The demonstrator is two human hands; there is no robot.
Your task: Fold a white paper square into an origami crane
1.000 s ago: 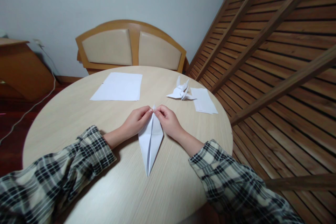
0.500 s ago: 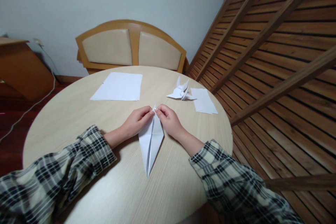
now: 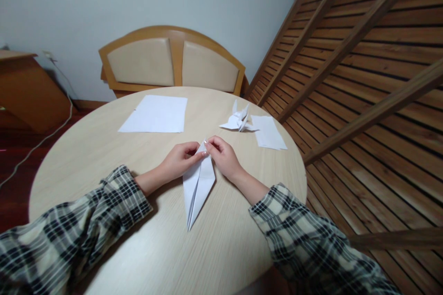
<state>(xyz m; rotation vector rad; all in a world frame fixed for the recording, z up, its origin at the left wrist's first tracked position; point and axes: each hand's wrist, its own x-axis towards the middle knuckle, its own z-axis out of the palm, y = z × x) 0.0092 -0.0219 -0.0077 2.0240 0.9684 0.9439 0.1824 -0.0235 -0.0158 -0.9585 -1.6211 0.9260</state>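
A white sheet of paper folded into a long kite shape (image 3: 198, 184) lies on the table, its split narrow end pointing toward me. At its far tip my left hand (image 3: 180, 159) is closed on the left edge, the thumb lying across the paper. My right hand (image 3: 223, 156) pinches the same tip from the right, thumb and forefinger together. The fingers of both hands nearly meet there and cover part of the fold.
The round pale wooden table (image 3: 221, 239) bears a stack of white paper (image 3: 155, 114) at the back left. Folded paper cranes (image 3: 238, 119) stand at the back right beside smaller white sheets (image 3: 270, 132). Behind is a padded headboard (image 3: 143, 62); wooden slats (image 3: 363, 101) rise at right.
The paper's near point has swung slightly left. My left thumb has slid a little down and right across the fold near the tip; my right hand has barely moved.
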